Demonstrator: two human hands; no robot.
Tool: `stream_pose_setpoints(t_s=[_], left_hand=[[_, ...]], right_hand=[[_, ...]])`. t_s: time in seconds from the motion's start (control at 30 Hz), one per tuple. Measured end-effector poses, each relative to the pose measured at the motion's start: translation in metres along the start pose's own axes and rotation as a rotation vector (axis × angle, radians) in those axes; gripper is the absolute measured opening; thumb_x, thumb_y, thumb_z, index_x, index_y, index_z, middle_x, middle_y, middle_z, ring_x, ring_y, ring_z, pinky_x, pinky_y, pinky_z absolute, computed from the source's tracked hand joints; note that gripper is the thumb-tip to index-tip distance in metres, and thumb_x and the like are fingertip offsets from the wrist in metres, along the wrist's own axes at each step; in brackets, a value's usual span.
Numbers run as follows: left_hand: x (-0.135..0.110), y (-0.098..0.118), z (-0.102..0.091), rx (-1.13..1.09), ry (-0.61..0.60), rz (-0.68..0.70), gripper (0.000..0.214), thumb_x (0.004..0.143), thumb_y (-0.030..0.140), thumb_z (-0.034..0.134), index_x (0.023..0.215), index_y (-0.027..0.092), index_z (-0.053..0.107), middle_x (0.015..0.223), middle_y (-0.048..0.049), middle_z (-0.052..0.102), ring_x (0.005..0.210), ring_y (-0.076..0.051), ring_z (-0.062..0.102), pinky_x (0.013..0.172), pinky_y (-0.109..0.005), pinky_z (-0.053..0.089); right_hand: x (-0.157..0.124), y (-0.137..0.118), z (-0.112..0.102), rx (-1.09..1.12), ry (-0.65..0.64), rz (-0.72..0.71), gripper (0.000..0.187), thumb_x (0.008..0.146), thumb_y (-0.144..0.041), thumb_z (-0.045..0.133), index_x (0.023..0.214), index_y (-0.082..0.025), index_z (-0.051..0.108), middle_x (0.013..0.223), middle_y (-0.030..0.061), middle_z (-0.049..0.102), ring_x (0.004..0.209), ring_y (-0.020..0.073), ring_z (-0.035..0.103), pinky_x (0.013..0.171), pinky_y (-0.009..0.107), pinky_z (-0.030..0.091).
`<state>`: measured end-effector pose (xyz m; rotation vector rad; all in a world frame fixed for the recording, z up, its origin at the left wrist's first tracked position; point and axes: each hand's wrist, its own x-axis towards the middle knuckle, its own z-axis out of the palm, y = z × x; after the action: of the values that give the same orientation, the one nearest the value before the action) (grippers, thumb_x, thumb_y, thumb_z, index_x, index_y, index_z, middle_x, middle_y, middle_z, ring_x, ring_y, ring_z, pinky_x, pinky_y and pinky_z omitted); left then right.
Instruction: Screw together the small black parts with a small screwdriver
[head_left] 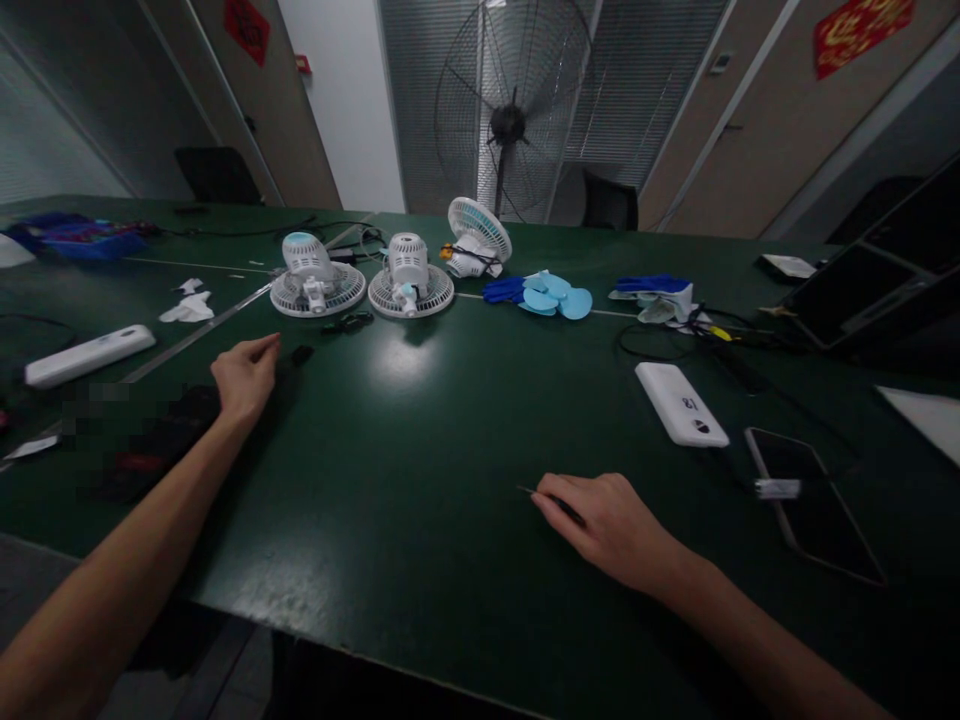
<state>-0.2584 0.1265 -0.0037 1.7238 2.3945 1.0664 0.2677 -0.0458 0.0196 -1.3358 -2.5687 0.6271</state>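
My right hand point(611, 525) rests low over the green table point(420, 440), closed around a small screwdriver point(568, 510); its dark handle and thin metal tip show past the fingers. On the left, my left hand point(246, 378) is held with its fingers pinched together, and whatever may be between them is hidden. A small black piece point(301, 355) lies just right of those fingertips. Beyond it, two white fan heads, a left one point(319, 285) and a middle one point(410, 285), rest with their grilles down. A third fan head point(480, 240) leans on its side.
Light blue fan blades point(556, 296) and blue-and-white gloves point(656, 295) lie farther back. A white power bank point(681, 405) and a phone point(814, 500) are at right. A long white case point(90, 356) and a black pouch point(169, 440) sit at left. A large standing fan point(507, 125) is behind.
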Motion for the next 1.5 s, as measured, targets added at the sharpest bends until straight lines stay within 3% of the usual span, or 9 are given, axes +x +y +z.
stream_pose_setpoints(t_s=[0.13,0.3,0.43,0.63,0.93,1.5], left_hand=[[0.0,0.004,-0.002,-0.02,-0.019,-0.005,0.047,0.096,0.039,0.06,0.133,0.011,0.068,0.12,-0.0047,0.072,0.104,-0.021,0.066,0.096,-0.03,0.049],[0.0,0.005,-0.001,-0.082,-0.061,-0.037,0.043,0.093,0.033,0.065,0.129,0.009,0.069,0.113,-0.0067,0.074,0.098,-0.02,0.069,0.092,-0.03,0.052],[-0.003,0.009,0.003,-0.132,-0.083,-0.048,0.047,0.094,0.038,0.066,0.129,0.007,0.067,0.112,-0.0086,0.074,0.095,-0.018,0.07,0.087,-0.028,0.054],[-0.005,0.014,0.006,-0.102,-0.05,-0.05,0.05,0.09,0.048,0.07,0.122,0.011,0.073,0.113,-0.0067,0.074,0.102,-0.019,0.068,0.096,-0.03,0.05],[0.001,0.009,0.015,-0.086,-0.036,-0.154,0.039,0.084,0.043,0.073,0.112,0.016,0.078,0.103,-0.0079,0.077,0.095,-0.022,0.07,0.091,-0.031,0.051],[-0.002,0.016,0.017,-0.077,-0.022,-0.121,0.037,0.084,0.042,0.072,0.109,0.016,0.078,0.103,-0.0076,0.076,0.093,-0.022,0.069,0.096,-0.034,0.05]], right_hand=[[-0.001,-0.001,-0.001,0.016,0.01,-0.008,0.034,0.112,-0.04,0.037,0.106,-0.022,0.066,0.087,0.0005,0.07,0.07,0.0143,0.062,0.067,0.029,0.04],[0.0,-0.001,-0.002,0.042,-0.001,-0.006,0.034,0.112,-0.04,0.037,0.107,-0.022,0.066,0.088,0.0006,0.07,0.07,0.014,0.062,0.067,0.029,0.041],[0.0,0.0,-0.002,0.049,-0.002,-0.007,0.033,0.112,-0.039,0.038,0.108,-0.022,0.066,0.089,0.0003,0.07,0.072,0.014,0.063,0.069,0.03,0.042],[0.0,-0.002,-0.002,0.063,-0.005,-0.001,0.034,0.112,-0.04,0.037,0.106,-0.022,0.066,0.088,0.0001,0.069,0.071,0.014,0.062,0.068,0.03,0.041],[0.001,0.001,0.001,0.023,-0.005,-0.001,0.035,0.112,-0.041,0.036,0.107,-0.023,0.066,0.088,0.0003,0.07,0.07,0.0146,0.062,0.068,0.03,0.039],[0.002,0.0,0.001,0.02,0.002,0.01,0.034,0.111,-0.04,0.038,0.106,-0.023,0.067,0.086,0.0,0.07,0.07,0.0141,0.063,0.067,0.03,0.042]])
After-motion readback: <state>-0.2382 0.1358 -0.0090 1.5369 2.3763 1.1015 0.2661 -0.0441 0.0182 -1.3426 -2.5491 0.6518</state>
